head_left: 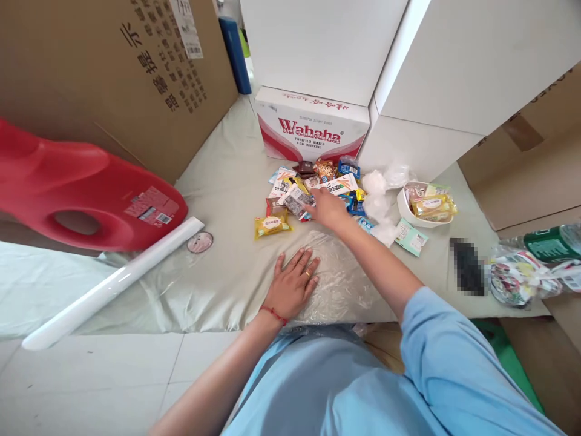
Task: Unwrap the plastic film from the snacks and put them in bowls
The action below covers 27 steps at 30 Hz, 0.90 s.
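My left hand (pixel 293 281) lies flat on the pale cover, fingers stretched out, beside a crumpled clear plastic bag (pixel 338 278). My right hand (pixel 329 209) reaches into a pile of small wrapped snacks, and its thumb and fingers pinch the edge of a white and grey snack packet (pixel 294 200). Around it lie a yellow wrapped snack (pixel 272 224), a brown packet (pixel 305 168), a white packet with orange sticks printed on it (pixel 339 184) and several others. To the right, a white bowl (pixel 424 221) holds more snacks. A pale green packet (pixel 411 237) lies by the bowl.
A Wahaha carton (pixel 313 127) stands behind the pile, against white cabinets (pixel 322 48). White crumpled plastic (pixel 376 197) lies beside the bowl. At left are a red jug (pixel 113 200), a white roll (pixel 118 281) and a cardboard box (pixel 113 79). A green-labelled bottle (pixel 551 243) lies far right.
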Available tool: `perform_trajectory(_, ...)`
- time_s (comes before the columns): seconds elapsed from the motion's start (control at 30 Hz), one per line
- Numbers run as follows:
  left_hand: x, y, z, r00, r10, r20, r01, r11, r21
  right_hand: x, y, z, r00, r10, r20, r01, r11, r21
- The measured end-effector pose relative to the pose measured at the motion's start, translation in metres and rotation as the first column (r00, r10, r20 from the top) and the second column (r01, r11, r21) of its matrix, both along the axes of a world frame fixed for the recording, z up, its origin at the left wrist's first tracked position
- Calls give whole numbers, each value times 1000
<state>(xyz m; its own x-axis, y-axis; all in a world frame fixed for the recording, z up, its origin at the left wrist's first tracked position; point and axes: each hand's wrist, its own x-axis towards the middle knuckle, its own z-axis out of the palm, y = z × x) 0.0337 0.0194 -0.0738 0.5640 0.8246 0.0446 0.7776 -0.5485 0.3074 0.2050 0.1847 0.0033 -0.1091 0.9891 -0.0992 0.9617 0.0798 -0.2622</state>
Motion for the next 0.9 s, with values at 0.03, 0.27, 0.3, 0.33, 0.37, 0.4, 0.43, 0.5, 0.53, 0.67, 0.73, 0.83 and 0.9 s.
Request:
perform_trajectory(0.03, 0, 0, 0, 1000, 0, -4, 0, 1000, 2, -12, 6, -8, 1000, -4, -26, 4, 1000, -1)
perform_trajectory(0.27, 1, -1, 0, 1000, 5, 5, -5, 1000, 8, 30, 5, -23, 961, -110, -254, 145, 981, 126)
perform_trajectory(0.3, 1, -2, 0, 1000, 4, 9, -4, 1000, -1, 48, -3, -20, 945, -91, -314, 150, 974, 171)
perform_trajectory(0.33, 1, -1, 0, 1000, 3, 14, -3, 1000, -10, 67, -12, -16, 921, -63, -385, 156, 964, 216)
perform_trajectory(0.37, 1, 0, 0, 1000, -2, 18, 2, 1000, -19, 85, -23, -13, 888, -41, -459, 169, 955, 242)
perform_trajectory(0.4, 1, 3, 1, 1000, -9, 21, 10, 1000, -29, 103, -36, -9, 848, -43, -528, 199, 950, 242)
perform_trajectory(0.43, 2, 7, 3, 1000, -19, 21, 20, 999, -41, 119, -49, -6, 806, -59, -589, 235, 945, 227)
perform_trajectory(0.5, 3, 19, 8, 999, -30, 13, 31, 998, -59, 145, -76, 0, 697, -106, -709, 319, 932, 174)
perform_trajectory(0.53, 4, 28, 11, 1000, -29, 4, 29, 998, -62, 154, -88, 2, 635, -131, -762, 361, 922, 142)
perform_trajectory(0.67, 11, 61, 21, 997, 61, -37, -64, 996, -60, 167, -123, 15, 419, -206, -884, 490, 871, 29)
perform_trajectory(0.73, 19, 68, 21, 989, 142, -43, -146, 986, -84, 159, -132, 22, 373, -214, -903, 504, 864, 3)
perform_trajectory(0.83, 32, 64, 15, 962, 272, -1, -269, 954, -132, 135, -137, 24, 405, -207, -890, 396, 918, -33)
perform_trajectory(0.9, 37, 56, 11, 936, 349, 46, -339, 929, -149, 115, -138, 16, 510, -160, -845, 210, 976, -58)
